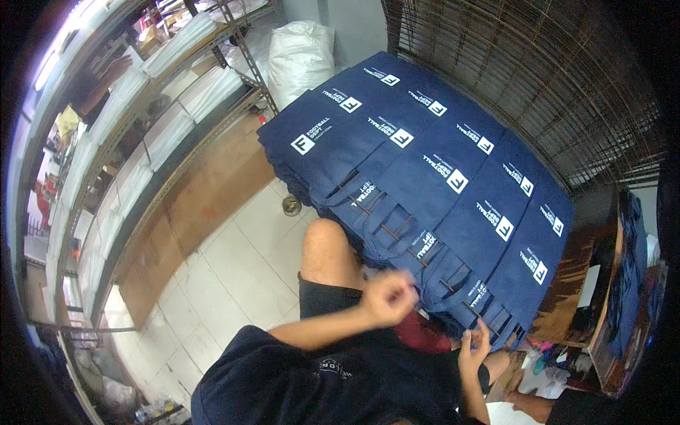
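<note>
Navy blue fabric tote bags with white prints lie in overlapping rows on a large surface in front of me. Along the near side, their strap handles form loops, with thin brown strips showing between them. My left hand is raised over my lap beside the near edge of the bags. Its fingers are curled closed and slightly blurred; whatever they hold, if anything, cannot be made out. Farther right, my right hand is close to the straps at the near right corner, index finger stretched up and thumb apart. A dark red cloth-like thing shows between my hands.
Shelves with white stacks line the left side. A white sack stands at the back, near a wire rack behind the bags. On the right, dark blue cloth hangs over a wooden stand. A small round object lies on the tiled floor.
</note>
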A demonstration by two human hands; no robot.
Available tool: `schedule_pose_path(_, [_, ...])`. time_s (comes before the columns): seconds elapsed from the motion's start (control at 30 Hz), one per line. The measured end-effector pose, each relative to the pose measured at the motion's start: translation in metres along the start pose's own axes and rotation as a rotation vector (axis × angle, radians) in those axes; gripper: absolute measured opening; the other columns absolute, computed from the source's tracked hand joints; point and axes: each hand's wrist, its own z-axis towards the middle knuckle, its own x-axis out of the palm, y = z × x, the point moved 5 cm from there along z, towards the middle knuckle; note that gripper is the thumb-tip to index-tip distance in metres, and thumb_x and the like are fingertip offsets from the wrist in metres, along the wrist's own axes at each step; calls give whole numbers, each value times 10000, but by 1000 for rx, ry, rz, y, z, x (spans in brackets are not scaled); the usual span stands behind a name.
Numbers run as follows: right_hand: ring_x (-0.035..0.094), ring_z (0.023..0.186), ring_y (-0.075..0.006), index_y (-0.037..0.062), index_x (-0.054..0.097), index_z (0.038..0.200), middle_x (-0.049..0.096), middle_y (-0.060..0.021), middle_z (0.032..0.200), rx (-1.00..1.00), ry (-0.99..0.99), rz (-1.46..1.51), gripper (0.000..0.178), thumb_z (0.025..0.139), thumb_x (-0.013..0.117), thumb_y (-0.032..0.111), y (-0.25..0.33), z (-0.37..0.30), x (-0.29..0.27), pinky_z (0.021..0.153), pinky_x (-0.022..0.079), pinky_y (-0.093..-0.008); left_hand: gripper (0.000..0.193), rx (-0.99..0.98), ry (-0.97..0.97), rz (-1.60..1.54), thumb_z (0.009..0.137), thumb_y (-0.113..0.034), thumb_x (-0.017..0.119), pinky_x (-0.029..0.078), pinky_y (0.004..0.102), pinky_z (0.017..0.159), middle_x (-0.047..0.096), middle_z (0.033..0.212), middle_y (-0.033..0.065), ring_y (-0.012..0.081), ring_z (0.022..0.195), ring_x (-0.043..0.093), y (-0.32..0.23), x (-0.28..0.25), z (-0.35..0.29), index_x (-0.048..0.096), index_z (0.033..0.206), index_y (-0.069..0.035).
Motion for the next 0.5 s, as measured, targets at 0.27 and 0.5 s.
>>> schedule_pose_path(0.27, [509, 616, -222, -27, 586, 1074, 534, -105, 703, -101, -3, -250, 325, 800, 615, 145, -44, -97, -71, 589, 392, -335, 591, -221, 1446, 224, 826, -524, 557, 471, 476, 743, 643, 902, 144, 368, 855, 618, 63, 122, -147, 477, 1260, -131])
schedule_pose_path(0.5, [537, 802, -329, 11, 607, 1021, 551, -146, 864, -152, -24, -366, 363, 729, 645, 223, -47, -106, -85, 726, 419, -412, 514, -361, 1446, 198, 805, -594, 559, 472, 440, 697, 640, 833, 115, 313, 823, 627, 59, 128, -140, 574, 1042, -137])
